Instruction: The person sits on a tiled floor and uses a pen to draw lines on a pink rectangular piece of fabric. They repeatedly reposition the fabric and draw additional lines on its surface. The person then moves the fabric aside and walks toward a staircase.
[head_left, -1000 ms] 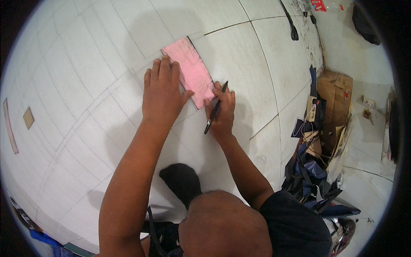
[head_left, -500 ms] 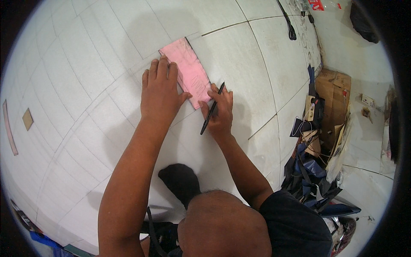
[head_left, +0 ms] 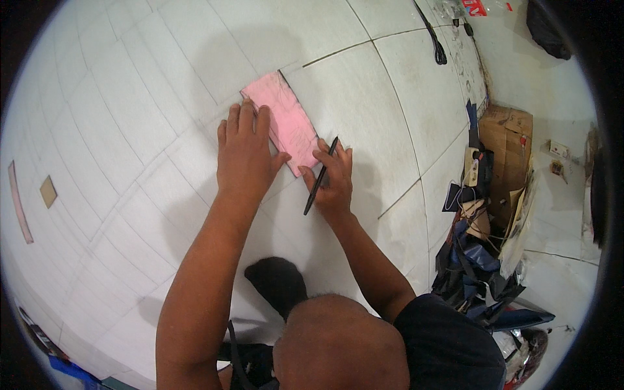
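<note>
The left hand (head_left: 244, 156) lies flat, fingers spread, on a pink sheet (head_left: 286, 127). The right hand (head_left: 333, 182) pinches a black pen (head_left: 320, 177) at the sheet's near corner. Both rest on a white tiled floor (head_left: 130, 130); the sheet's long axis runs up-left, and a cardboard box (head_left: 504, 153) stands to the right.

A single head-worn fisheye view looked steeply down from close above the person's own head, at lower centre, onto the white tiled floor (head_left: 130, 130), with edges bending toward the rim.
</note>
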